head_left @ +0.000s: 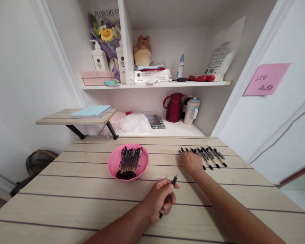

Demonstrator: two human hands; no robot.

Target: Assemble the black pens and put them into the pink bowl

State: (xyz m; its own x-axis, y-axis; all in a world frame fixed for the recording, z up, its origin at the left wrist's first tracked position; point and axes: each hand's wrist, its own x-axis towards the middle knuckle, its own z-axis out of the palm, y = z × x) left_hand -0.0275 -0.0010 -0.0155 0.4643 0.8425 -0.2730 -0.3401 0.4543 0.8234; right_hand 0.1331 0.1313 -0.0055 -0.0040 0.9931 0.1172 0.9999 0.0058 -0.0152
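Note:
My left hand is closed around a black pen whose tip points up and away from me, low over the wooden table. My right hand reaches forward and rests, fingers curled, on the left end of a row of several black pens lying side by side on the table. What its fingers grip, if anything, is hidden. A pink bowl to the left of both hands holds several more black pens.
A small raised wooden stand with a light blue notebook sits at the table's back left. Behind the table are shelves with a red jug, a white cup, bottles and boxes. A pink note hangs on the right wall.

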